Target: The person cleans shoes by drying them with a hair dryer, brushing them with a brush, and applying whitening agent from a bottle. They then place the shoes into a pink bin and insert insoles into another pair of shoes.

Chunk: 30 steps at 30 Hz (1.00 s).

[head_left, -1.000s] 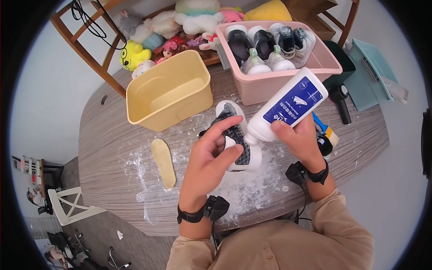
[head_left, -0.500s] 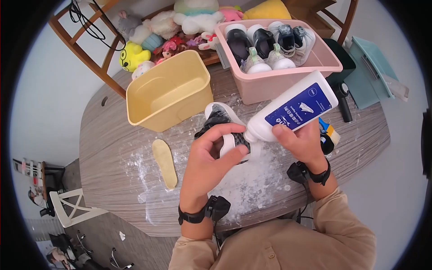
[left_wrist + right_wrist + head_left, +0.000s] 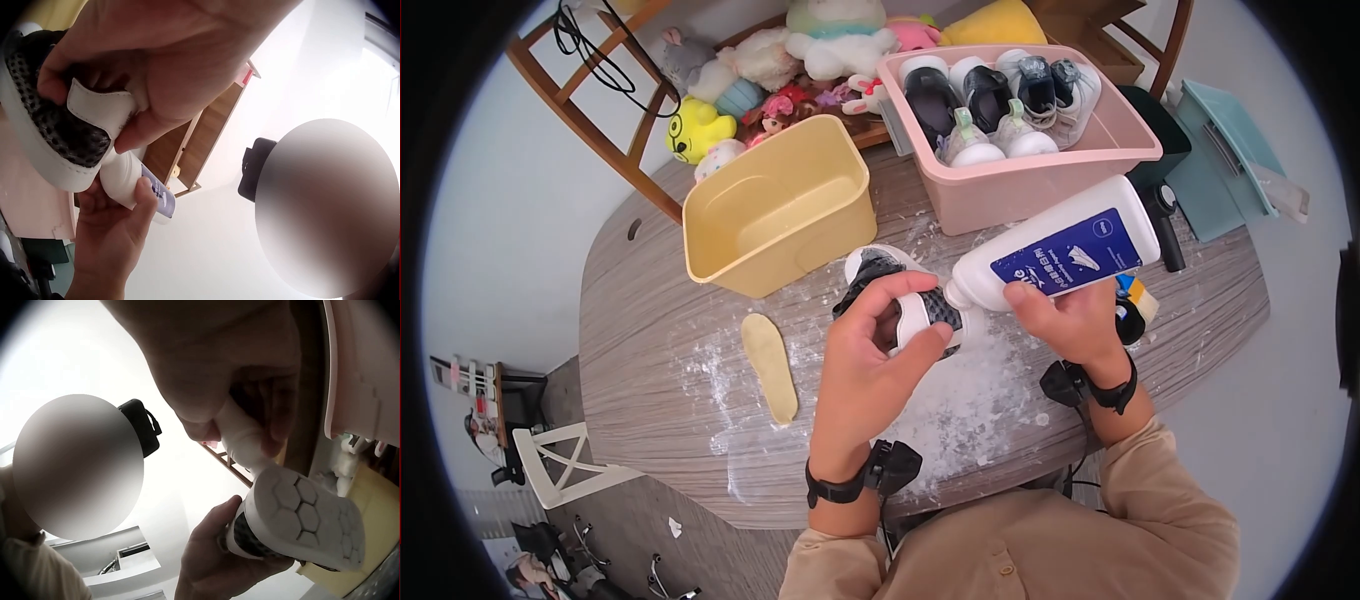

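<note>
In the head view my left hand (image 3: 870, 370) grips a black-and-white sneaker (image 3: 943, 308) by its heel, fingers curled over the opening. The white heel tab (image 3: 97, 105) shows between thumb and fingers in the left wrist view. My right hand (image 3: 1075, 322) holds a white squeeze bottle (image 3: 1040, 238) with a blue label, tipped with its nozzle down toward the left. That nozzle end is right at the white sole edge near the heel. The right wrist view shows the sole's hexagon tread (image 3: 306, 515) turned outward.
A pale insole (image 3: 770, 368) lies left on the table, among white smears. Behind stand a yellow bin (image 3: 800, 245) and a pink bin (image 3: 1040, 185) holding several shoes. A brush (image 3: 1138, 297) and a black handheld device (image 3: 1168, 235) lie at the right, near a teal bin (image 3: 1225, 170).
The sneaker has tilted and turned in my left hand, showing less of its upper. The bottle has shifted right and lies closer to level, its nozzle still at the sneaker's sole edge.
</note>
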Each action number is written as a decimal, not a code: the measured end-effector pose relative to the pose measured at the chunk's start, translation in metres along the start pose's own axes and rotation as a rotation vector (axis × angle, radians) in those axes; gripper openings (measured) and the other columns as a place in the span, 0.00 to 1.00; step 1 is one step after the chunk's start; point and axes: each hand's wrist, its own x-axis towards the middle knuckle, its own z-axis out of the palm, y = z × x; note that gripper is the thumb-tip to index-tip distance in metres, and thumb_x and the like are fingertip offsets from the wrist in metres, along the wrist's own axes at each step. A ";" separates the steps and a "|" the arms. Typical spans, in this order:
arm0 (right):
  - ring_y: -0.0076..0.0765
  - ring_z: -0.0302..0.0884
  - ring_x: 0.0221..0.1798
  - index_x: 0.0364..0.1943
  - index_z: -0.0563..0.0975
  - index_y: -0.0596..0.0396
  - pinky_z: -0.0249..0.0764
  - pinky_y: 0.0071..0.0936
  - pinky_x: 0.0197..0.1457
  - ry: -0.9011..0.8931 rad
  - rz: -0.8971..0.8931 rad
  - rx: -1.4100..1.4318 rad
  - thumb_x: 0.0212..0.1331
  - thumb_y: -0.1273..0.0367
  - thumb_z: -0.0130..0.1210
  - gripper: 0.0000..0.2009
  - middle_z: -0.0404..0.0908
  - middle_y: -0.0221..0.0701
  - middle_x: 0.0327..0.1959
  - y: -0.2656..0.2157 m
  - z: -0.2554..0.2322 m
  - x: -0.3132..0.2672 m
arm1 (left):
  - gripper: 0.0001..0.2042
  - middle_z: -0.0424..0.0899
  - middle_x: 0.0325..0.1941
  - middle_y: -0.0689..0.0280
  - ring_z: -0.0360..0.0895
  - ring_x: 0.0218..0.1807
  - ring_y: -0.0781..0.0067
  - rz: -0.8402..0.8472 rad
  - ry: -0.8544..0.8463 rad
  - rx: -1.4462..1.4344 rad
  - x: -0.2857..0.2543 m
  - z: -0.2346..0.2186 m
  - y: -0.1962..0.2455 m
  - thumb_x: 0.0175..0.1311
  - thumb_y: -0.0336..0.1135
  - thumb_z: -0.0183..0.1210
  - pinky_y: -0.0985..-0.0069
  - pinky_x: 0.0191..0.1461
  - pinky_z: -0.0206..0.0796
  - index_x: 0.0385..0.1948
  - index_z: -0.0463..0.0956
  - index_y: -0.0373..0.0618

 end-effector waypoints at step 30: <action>0.44 0.82 0.42 0.46 0.79 0.57 0.79 0.32 0.41 -0.432 -0.578 -0.431 0.50 0.71 0.56 0.16 0.81 0.42 0.47 -0.024 0.000 0.001 | 0.16 0.79 0.43 0.66 0.74 0.43 0.82 0.048 0.223 -0.254 0.001 -0.023 0.002 0.61 0.27 0.60 0.82 0.47 0.67 0.51 0.72 0.37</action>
